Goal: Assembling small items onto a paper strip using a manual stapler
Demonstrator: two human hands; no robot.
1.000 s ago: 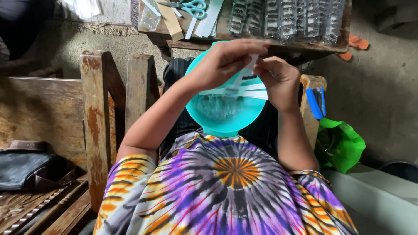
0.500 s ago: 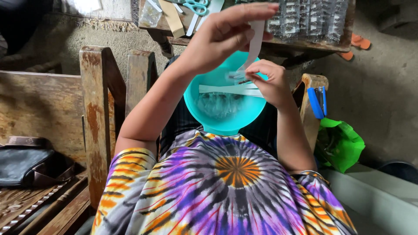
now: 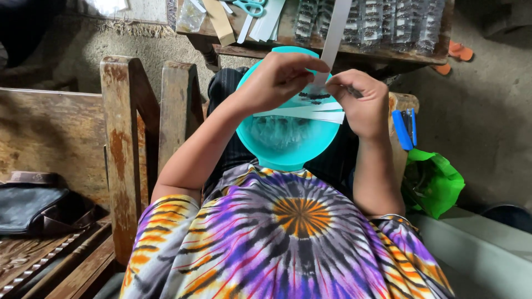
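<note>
Smooth matt paper strip (image 3: 334,41); glossy teal plastic bowl (image 3: 260,149); rough worn wood bench (image 3: 119,149) (paint flaking).

strip: long white paper strip (image 3: 334,39), standing nearly upright, lower end pinched between my left hand (image 3: 277,80) and right hand (image 3: 363,102) | bowl: round teal plastic bowl (image 3: 260,147) on my lap under both hands, more white strips lying across its rim

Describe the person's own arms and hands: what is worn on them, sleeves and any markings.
Both arms are bare from above the elbow down. The left hand and right hand wear no gloves; no rings, watch or markings show. Short sleeves of a tie-dye shirt, purple, orange, black and white, end at the upper arms.
</note>
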